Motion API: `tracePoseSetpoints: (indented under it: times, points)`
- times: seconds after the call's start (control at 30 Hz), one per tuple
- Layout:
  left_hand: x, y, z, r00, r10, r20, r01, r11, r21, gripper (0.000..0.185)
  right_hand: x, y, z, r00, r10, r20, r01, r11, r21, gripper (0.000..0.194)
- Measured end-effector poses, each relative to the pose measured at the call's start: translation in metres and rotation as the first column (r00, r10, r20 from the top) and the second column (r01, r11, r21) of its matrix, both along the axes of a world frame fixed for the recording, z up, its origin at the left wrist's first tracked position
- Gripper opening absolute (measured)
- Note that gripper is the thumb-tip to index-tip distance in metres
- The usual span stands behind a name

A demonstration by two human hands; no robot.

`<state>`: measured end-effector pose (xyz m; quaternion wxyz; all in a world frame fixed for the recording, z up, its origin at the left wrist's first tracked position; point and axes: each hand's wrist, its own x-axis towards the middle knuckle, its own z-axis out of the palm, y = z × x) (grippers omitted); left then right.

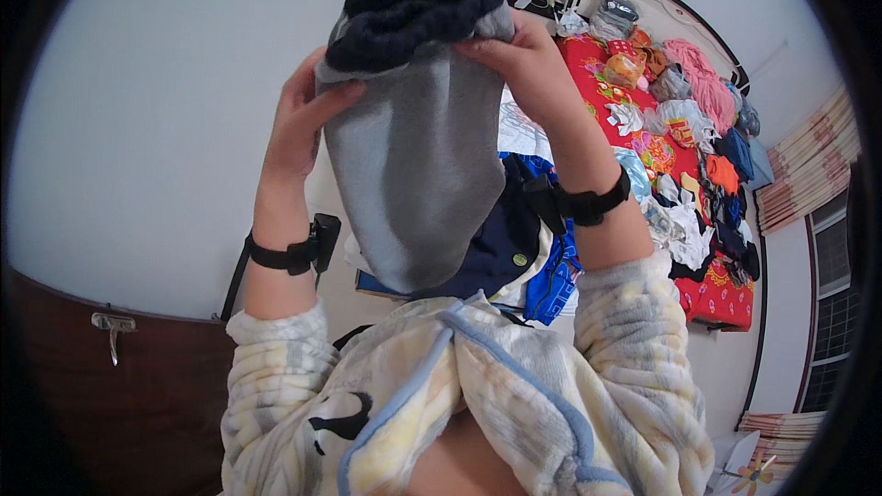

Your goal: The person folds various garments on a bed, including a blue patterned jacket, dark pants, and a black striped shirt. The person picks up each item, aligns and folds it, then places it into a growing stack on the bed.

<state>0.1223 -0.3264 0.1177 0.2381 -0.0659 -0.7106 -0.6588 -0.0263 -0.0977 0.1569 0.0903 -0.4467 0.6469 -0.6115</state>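
A grey cloth garment with a bunched dark navy ribbed knit part at its top is held up in front of me. My left hand grips its left edge near the ribbed part, thumb on the front. On the opposite edge, my right hand pinches the cloth, thumb also in front. The fingers behind the cloth are hidden. Black straps with small dark devices circle both wrists. Below and behind the garment lie a dark navy garment and bright blue clothing with lettering, partly covered.
A bed with a red floral cover stands at the right, strewn with clothes and plastic bags. A pink cloth lies near its headboard. A brown door with a metal handle is at lower left. Curtains and a window are at far right.
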Motion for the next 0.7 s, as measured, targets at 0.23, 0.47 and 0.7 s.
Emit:
tracePoseSetpoints:
  times: [0.23,0.47,0.7]
  points:
    - [-0.039,-0.024,-0.027,0.849,0.085,0.522,0.038,0.975,-0.221,0.063,-0.051,-0.046,-0.011,0.997,-0.037,0.062,0.032,0.996,0.084,0.03]
    - [-0.1,-0.023,-0.025,0.964,0.164,-0.209,-0.189,0.976,-0.109,0.034,-0.062,-0.022,0.038,0.916,-0.233,-0.327,0.19,0.969,-0.157,0.029]
    - [-0.116,-0.062,-0.12,0.981,-0.154,-0.117,0.127,0.97,-0.206,0.051,-0.011,0.037,-0.054,0.802,-0.139,-0.581,0.307,0.93,0.201,0.037]
